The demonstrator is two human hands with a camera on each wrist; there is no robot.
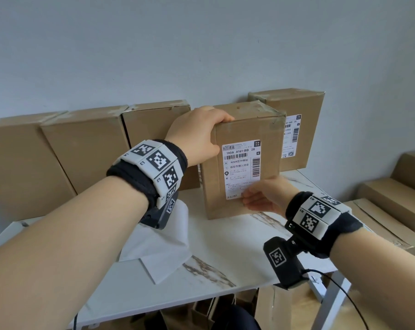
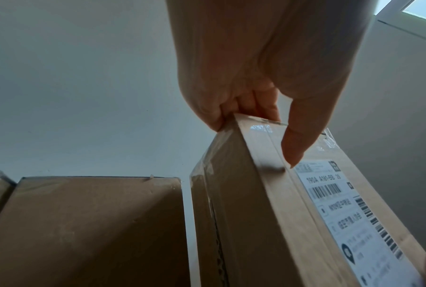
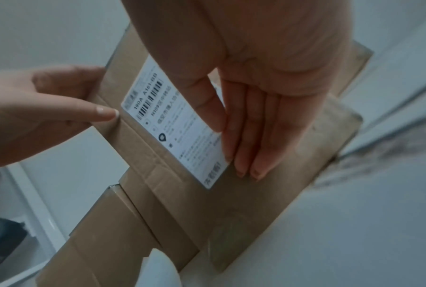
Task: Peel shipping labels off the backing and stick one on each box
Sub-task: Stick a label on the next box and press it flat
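Three plain brown cardboard boxes (image 1: 87, 148) stand in a row against the grey wall in the head view, left of the upright brown cardboard box (image 1: 244, 160) that both hands work on. Behind it to the right stands another brown box carrying a white label (image 1: 297, 129). White backing sheets (image 1: 161, 248) lie on the white marbled tabletop (image 1: 216, 265) near the front edge, under the left forearm. The left hand (image 1: 197, 136) grips the box's top left corner, fingers curled over the top edge. The right hand (image 1: 266, 196) lies low on the box front, over the bottom of the white printed shipping label (image 1: 241, 170).

From the left wrist, the left hand's fingers (image 2: 256, 104) hook over the taped top edge while the thumb (image 2: 298, 143) points down the front, near the label's top corner (image 2: 329, 194).

From the right wrist, the right hand's fingers (image 3: 251, 136) lie straight and together, flat on the label's lower edge (image 3: 182, 132) and the cardboard beside it, holding nothing.
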